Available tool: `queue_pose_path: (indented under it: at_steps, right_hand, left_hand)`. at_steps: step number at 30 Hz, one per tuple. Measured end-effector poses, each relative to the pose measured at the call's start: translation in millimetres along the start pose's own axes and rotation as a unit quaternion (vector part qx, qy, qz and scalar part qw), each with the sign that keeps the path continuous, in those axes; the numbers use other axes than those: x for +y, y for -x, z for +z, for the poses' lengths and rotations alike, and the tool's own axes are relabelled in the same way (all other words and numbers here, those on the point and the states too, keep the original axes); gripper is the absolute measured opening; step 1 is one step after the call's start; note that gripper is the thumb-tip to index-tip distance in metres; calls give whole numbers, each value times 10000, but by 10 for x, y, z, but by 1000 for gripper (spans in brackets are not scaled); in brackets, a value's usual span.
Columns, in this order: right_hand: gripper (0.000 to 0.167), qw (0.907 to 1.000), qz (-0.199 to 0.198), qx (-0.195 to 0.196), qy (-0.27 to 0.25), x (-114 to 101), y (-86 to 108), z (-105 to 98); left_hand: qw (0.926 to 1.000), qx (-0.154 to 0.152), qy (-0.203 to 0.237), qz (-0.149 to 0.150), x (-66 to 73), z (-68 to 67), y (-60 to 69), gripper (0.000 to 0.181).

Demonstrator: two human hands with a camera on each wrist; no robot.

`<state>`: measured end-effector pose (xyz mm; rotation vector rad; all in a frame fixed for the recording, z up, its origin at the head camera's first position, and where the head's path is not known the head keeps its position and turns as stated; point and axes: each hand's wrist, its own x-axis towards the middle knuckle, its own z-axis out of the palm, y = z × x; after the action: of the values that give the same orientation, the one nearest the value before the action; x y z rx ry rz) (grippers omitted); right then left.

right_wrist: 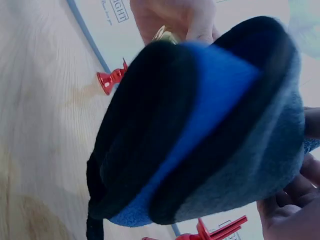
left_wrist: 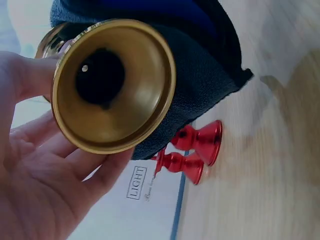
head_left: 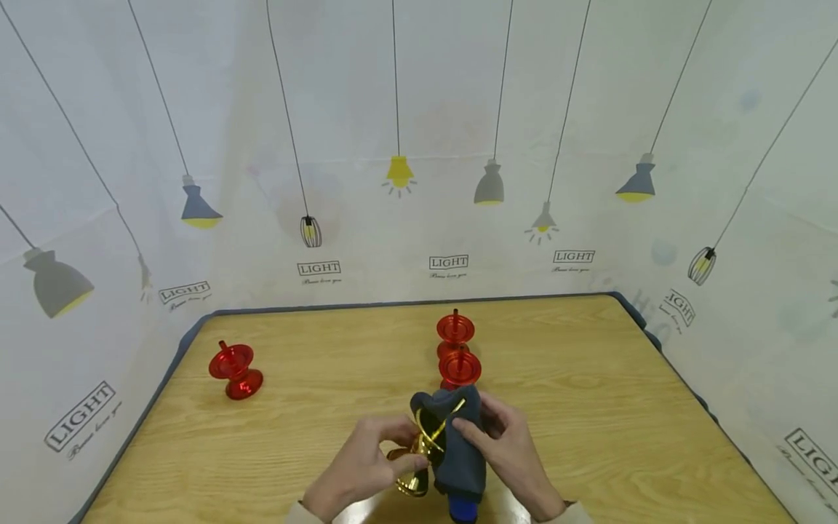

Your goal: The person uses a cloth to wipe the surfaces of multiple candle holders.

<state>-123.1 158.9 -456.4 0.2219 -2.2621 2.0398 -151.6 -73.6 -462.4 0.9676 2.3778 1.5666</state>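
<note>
Left hand (head_left: pixel 366 460) is gripping the gold candle holder (head_left: pixel 412 482) toward the near edge of the table (head_left: pixel 622 422), right hand (head_left: pixel 513 453) is holding soft grey cloth (head_left: pixel 463 455) against its dish. Probably feeling light, stiff and slippery, so I'm favouring its narrow waist.

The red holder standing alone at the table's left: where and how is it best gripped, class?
Probably at the narrow waist of the red holder, between its wide dish and flared base. Come in low from its right, nearer the left hand; the spike on top makes gripping from above look awkward.
</note>
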Motion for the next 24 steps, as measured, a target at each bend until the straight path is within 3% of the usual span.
queue_pose_path:
  at_steps: [4, 7, 10, 13, 15, 17, 19, 22, 24]
  right_hand:
    - [33, 9998, 128, -129, -57, 38, -4, -27]
    - [32, 9994, 119, -292, -152, 80, -8, -58]
    - [30, 9982, 64, -504, -305, 121, -11, -91]
    - [27, 9964, -29, -715, -456, 147, -10, -115]
    - [25, 9957, -83, -788, -487, 147, -1, -121]
    - [24, 9965, -103, -722, -403, 130, 8, -119]
    - [23, 9983, -81, -519, -253, 99, 17, -112]
    - [22, 10000, -56, 22, -69, 47, 24, -88]
    - [23, 9990, -73, 445, -1, 17, 30, -59]
  left_hand:
    - [9954, -648, 639, -295, -29, -26, -29, 19]
    - [9836, -1194, 1278, -449, -84, -45, -66, 30]
    - [9608, -1735, 2049, -687, -155, -46, -102, 43]
    - [9345, -2018, 2794, -889, -210, -26, -109, 48]
    - [9236, -2092, 3092, -867, -235, -8, -96, 51]
    - [9297, -1983, 3017, -727, -249, 15, -83, 53]
    - [9497, -1681, 2605, -449, -241, 40, -75, 52]
    - [9850, -738, 1563, -8, -169, 99, -72, 39]
    - [9956, -58, 905, 220, -98, 161, -73, 32]
